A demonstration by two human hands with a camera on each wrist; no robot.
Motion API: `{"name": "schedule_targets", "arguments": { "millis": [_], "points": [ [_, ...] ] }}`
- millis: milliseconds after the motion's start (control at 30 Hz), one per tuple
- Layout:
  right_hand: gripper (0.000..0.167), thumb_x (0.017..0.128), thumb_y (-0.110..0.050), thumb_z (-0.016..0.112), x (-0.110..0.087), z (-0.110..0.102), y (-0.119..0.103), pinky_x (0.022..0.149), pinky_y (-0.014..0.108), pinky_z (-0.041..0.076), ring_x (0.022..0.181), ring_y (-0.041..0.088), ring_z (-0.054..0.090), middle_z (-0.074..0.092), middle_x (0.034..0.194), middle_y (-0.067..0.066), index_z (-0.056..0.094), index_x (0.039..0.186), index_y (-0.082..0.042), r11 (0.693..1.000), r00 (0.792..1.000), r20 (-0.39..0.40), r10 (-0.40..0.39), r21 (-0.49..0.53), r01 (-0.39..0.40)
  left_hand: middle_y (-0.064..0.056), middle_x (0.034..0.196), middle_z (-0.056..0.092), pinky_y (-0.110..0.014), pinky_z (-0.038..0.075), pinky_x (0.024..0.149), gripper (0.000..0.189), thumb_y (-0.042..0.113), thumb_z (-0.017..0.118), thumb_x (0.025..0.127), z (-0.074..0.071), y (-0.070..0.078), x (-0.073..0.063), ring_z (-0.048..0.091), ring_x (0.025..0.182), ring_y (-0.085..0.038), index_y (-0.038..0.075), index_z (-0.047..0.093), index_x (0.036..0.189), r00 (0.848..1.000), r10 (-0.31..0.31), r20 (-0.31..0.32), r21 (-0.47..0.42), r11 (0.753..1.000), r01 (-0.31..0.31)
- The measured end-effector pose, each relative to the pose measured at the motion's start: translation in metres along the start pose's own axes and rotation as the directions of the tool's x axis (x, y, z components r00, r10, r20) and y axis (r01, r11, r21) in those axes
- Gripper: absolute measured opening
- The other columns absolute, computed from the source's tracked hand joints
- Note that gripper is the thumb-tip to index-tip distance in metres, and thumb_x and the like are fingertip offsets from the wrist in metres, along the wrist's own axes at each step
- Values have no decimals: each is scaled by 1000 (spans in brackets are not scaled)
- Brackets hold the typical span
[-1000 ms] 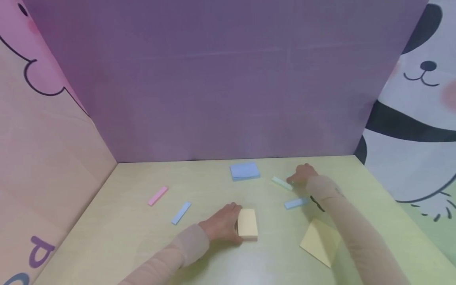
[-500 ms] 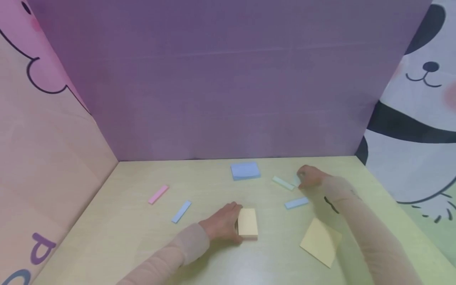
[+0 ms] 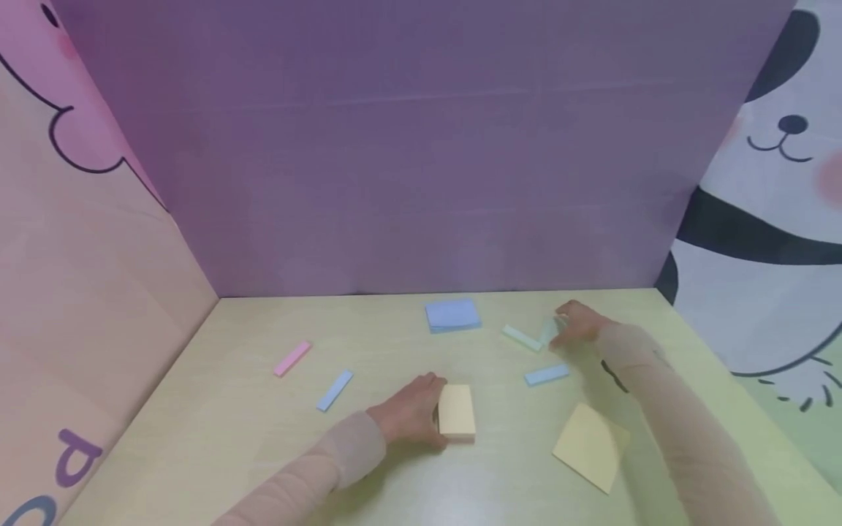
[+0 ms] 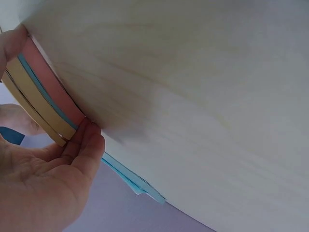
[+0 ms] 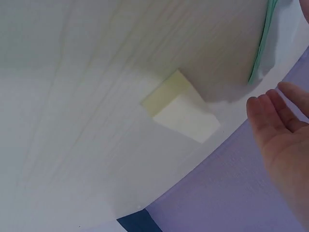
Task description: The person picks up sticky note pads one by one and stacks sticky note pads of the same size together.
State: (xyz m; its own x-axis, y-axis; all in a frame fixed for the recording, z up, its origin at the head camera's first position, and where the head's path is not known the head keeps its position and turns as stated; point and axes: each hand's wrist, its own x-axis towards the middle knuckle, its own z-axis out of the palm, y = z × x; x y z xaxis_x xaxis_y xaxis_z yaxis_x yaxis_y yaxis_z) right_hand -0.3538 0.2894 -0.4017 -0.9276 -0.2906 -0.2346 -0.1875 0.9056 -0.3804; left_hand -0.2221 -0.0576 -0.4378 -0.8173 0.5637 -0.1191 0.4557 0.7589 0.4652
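My left hand grips a stack of sticky-note pads by its edges at the middle of the table. Pink, blue and yellow layers of that stack show in the left wrist view, thumb at one end and fingertips at the other. Towards the back right, my right hand is beside a pale green sticky-note pad, fingers extended. The right wrist view has the green pad edge-on, with a gap between it and the fingertips.
A blue pad lies at the back. Narrow strips, pink, blue, mint and blue, are scattered about. A yellow square note lies front right. A pale yellow pad sits near the right hand. A purple wall closes the back.
My right hand has shifted right from the mint strip, uncovering the green pad, and its curled fingers have since spread. The left hand keeps its grip in the same place.
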Motion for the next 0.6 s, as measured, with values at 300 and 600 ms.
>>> {"name": "schedule_targets", "arguments": {
  "millis": [300,600],
  "points": [
    [77,71,-22,74,-2,4,-8,103,56,27,116,50,35,38,124,39,37,124,20,998,998,60,36,-51,-33,2,100,50,-24,45,89,88,27,83,55,1,-1,-2,47,92,-10,2,42,128,1000,0,5,4,1000,0],
    [76,72,-28,73,3,0,-3,101,52,32,111,46,42,44,119,34,41,123,18,988,996,84,-4,-152,17,2,101,50,-25,44,90,88,28,82,56,0,-1,-1,47,93,-10,3,41,130,1000,-3,6,2,1000,3]
  ]
}}
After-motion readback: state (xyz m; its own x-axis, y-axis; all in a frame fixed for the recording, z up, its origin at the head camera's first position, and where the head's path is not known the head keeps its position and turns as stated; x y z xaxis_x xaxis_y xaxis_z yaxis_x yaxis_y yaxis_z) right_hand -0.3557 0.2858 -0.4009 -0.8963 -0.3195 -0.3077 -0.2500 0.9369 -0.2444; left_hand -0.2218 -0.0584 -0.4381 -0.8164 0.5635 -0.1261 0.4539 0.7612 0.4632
